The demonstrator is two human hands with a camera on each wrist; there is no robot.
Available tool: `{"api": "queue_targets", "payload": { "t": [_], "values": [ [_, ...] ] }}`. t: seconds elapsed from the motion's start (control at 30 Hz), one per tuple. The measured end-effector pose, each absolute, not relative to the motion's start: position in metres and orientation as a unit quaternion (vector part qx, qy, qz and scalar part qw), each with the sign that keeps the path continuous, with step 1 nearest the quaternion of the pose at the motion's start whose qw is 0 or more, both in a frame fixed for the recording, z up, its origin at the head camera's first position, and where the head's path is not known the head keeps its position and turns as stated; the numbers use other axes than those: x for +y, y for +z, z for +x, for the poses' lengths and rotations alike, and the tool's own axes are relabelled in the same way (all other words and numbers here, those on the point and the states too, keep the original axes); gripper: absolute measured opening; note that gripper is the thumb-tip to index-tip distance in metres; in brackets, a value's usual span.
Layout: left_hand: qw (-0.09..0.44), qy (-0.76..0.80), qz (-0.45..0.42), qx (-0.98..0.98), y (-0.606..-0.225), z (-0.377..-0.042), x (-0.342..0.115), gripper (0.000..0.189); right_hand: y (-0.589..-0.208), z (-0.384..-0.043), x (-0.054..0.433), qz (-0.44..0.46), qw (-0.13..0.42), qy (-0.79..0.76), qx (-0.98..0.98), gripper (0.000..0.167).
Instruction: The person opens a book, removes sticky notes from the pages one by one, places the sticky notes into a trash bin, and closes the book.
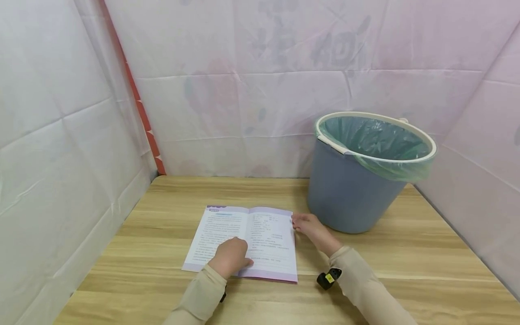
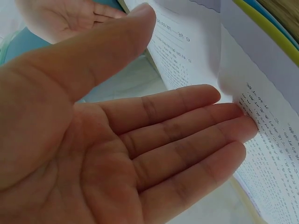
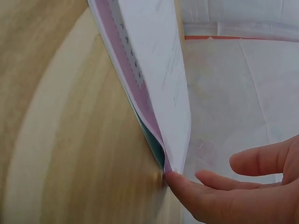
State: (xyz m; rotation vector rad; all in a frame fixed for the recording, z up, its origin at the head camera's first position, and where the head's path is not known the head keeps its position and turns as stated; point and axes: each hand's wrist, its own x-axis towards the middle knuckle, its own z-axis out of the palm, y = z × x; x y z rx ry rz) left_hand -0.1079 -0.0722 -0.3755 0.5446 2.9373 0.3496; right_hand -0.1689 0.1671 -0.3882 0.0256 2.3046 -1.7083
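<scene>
An open booklet [image 1: 270, 243] with printed text and purple page borders lies on the wooden table. My left hand [image 1: 229, 256] is over the lower middle of the spread; its straight fingertips [image 2: 250, 128] press near the fold in the left wrist view. At the upper right edge is my right hand [image 1: 310, 228]. In the right wrist view, one of its fingertips [image 3: 174, 181] touches the corner of the raised page [image 3: 161, 70], and the thumb [image 3: 257, 161] stands apart from the paper. Under that page, other pages and a teal cover edge show.
A blue-grey bucket [image 1: 345, 194] lined with a green plastic bag [image 1: 378, 137] stands at the back right, close behind my right hand. White patterned cloth [image 1: 243, 108] hangs around the table [image 1: 158, 253] at the back and sides.
</scene>
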Motion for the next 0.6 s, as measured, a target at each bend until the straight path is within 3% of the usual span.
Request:
{"api": "queue_targets", "payload": {
  "t": [0.37,0.5,0.6],
  "values": [
    [0.08,0.129,0.175,0.973,-0.375,-0.11,-0.073,0.031,-0.381,-0.155,0.17,-0.04,0.078,-0.631,0.771,0.045],
    [0.083,0.133,0.168,0.973,-0.375,-0.111,-0.072,0.033,-0.374,-0.153,0.168,-0.027,0.095,-0.634,0.767,0.047],
    [0.045,0.122,0.178,0.975,-0.371,-0.109,-0.07,0.035,-0.368,-0.149,0.166,-0.016,0.115,-0.643,0.757,0.049]
  ]
}}
